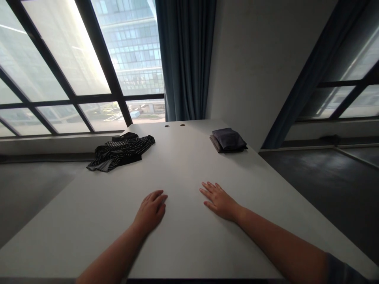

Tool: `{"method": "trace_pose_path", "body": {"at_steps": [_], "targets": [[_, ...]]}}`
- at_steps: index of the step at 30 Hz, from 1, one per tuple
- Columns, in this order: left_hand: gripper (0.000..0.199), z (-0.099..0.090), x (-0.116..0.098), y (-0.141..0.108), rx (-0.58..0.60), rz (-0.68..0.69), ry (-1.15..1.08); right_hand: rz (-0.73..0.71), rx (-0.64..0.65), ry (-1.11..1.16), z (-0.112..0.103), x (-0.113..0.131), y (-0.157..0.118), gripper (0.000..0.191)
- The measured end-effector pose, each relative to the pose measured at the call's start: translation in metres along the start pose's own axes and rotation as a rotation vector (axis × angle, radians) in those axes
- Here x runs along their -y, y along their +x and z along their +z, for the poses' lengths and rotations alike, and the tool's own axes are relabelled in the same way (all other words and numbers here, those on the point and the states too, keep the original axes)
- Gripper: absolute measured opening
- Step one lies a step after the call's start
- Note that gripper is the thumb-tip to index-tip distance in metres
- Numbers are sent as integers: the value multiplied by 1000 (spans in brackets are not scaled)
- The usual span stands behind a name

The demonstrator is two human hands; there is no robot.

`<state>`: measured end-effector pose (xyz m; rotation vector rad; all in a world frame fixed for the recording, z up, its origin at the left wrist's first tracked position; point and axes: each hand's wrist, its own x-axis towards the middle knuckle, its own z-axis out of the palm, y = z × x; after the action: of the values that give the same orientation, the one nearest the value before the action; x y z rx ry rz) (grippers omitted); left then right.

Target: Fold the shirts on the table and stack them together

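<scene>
My right hand (219, 202) lies palm down on the white table (183, 244), its fingers spread and nothing in it. To its left, my left hand (151, 210) is near the tabletop, fingers loosely bent and a little apart, with no object in it. Beyond the left hand, a crumpled heap of black clothing with white stripes (122, 150) lies at the table's left edge. Past the right hand, a small stack of folded dark clothes (228, 140) sits close to the right edge. Neither hand touches the clothes.
Two round holes, one of them here (182, 125), are set in the table's far end. Behind it hang a blue curtain (186, 59) and a pale wall (245, 67). Large windows (133, 51) fill the left side, and grey floor (319, 185) shows at the right.
</scene>
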<state>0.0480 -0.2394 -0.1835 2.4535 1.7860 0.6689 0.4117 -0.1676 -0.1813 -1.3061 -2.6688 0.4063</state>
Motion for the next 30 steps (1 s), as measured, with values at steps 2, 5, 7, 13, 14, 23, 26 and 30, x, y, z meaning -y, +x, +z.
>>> {"method": "trace_pose_path", "body": {"at_steps": [2, 5, 7, 13, 14, 23, 26, 30], "targets": [[39, 1, 1, 0, -2, 10, -6, -16, 9, 25, -2, 5, -4, 63], [38, 2, 3, 1, -9, 14, -19, -27, 6, 58, -8, 5, -4, 60], [38, 2, 3, 0, -17, 17, -24, -34, 2, 67, -11, 2, -1, 59], [39, 3, 3, -2, -36, 37, 4, -37, -4, 77, -11, 0, 1, 59], [39, 3, 3, -3, -35, 35, 7, -35, -6, 80, -11, 0, 1, 59], [41, -3, 6, -3, 20, 77, 26, -11, 2, 107, -16, 2, 0, 57], [41, -11, 20, 1, 98, 127, 22, -9, 19, 101, -17, 4, 0, 58], [41, -19, 51, 17, 127, 108, 34, 7, 41, 64, -16, 7, 1, 58]]}}
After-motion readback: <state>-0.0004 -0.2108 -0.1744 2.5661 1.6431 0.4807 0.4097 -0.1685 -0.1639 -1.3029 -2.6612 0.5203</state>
